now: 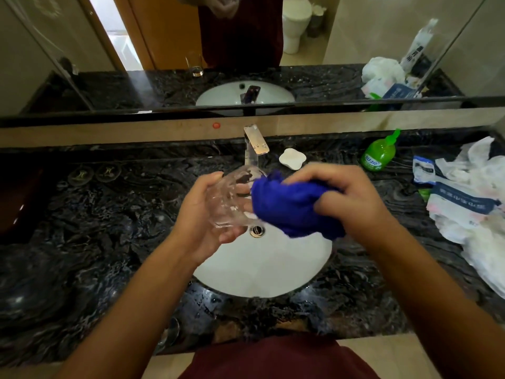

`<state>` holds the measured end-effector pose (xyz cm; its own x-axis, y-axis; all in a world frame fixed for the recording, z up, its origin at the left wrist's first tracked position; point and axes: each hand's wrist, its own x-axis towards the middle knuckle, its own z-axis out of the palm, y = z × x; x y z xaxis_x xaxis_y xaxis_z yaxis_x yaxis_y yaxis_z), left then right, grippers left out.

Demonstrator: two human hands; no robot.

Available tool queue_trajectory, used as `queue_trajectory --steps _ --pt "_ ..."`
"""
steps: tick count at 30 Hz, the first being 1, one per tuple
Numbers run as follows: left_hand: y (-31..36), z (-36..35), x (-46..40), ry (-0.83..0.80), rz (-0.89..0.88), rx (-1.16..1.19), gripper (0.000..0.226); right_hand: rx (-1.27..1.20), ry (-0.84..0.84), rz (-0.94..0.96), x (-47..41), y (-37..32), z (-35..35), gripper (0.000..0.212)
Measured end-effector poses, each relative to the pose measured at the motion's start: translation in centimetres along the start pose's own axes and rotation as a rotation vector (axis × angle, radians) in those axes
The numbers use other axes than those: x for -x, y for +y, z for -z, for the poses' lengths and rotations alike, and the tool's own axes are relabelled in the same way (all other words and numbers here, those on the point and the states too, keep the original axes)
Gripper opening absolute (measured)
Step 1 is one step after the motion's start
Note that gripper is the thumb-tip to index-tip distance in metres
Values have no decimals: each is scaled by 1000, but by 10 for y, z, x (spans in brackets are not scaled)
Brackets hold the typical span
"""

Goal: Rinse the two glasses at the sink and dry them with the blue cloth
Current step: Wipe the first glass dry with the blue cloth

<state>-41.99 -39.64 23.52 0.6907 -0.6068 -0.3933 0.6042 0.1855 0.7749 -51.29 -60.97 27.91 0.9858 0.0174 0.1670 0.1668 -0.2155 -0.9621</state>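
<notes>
My left hand (200,217) grips a clear glass (229,199) that lies on its side above the white sink (273,272), its mouth turned to the right. My right hand (344,195) clutches the bunched blue cloth (289,212) and holds it against the mouth of the glass. A second clear glass (170,333) stands on the counter's front edge beside my left forearm, partly hidden by it. Its reflection shows in the mirror.
A chrome faucet (255,143) rises behind the sink, with a white soap dish (292,158) to its right. Further right stand a green pump bottle (378,155) and a heap of white plastic bags and packets (470,203). The dark marble counter (95,242) is wet near the basin.
</notes>
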Motion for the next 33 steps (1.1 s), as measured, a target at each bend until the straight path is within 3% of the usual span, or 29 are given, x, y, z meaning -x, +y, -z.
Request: queue_trajectory --steps 3,9,13,15,19,23,28,30,33 --pt "-5 -5 2 22 32 144 47 -342 326 -101 2 18 -5 46" --pt "-13 -13 1 2 114 350 50 -610 473 -144 7 33 -24 54" --pt "-22 -19 1 -97 154 407 48 -416 379 -70 13 33 -41 57" --pt "-27 -23 1 -112 151 414 49 -238 319 -15 15 34 -52 74" --pt "-37 -23 1 -21 102 165 54 -50 326 75 13 38 -58 101" --pt "-40 -22 1 70 -2 -83 65 -48 297 100 12 39 -56 100" --pt "-40 -18 -4 -25 25 -151 66 -216 332 -10 9 46 -61 99" --pt "-40 -18 -8 81 -3 -310 67 -296 369 -69 8 48 -60 89" --pt "-40 -16 -10 330 -343 -610 27 -471 410 -209 9 51 -59 72"
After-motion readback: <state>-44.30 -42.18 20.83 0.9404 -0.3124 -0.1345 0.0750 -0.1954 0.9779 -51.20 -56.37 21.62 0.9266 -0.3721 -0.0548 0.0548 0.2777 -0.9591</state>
